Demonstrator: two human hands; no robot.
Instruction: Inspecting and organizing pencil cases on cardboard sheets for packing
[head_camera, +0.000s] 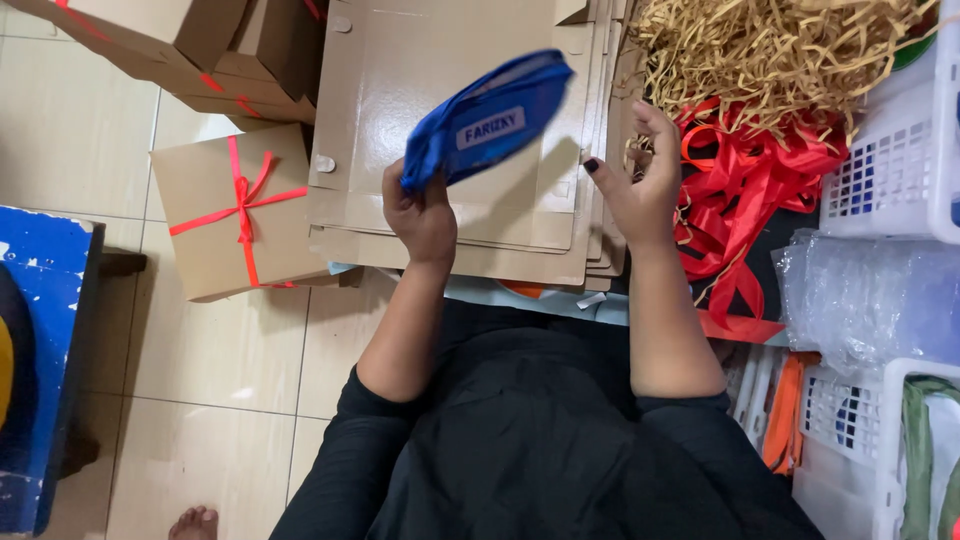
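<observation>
Left hand (425, 215) grip pinches the blue zip pouch (490, 118) by one end, held above the flat cardboard stack (400, 70). Likely light, soft, floppy fabric (blurred); support the middle. Right hand (640, 180) spread, empty, right of stack beside the paper shred (770, 50).

The pouch (488, 120) is bright blue with a pale grey label. The flat cartons (440, 70) under it are plain tan, as is the tied box (232, 212), which carries a red ribbon crossed into a bow. The shredded filler (770, 55) is straw yellow, and the loose ribbons (745, 190) beside it are red. The baskets (890, 180) are white with a grid pattern. The floor (210, 350) is cream tile. The sleeves (340, 460) are black, and the stool (45, 330) is blue with chipped white specks.
</observation>
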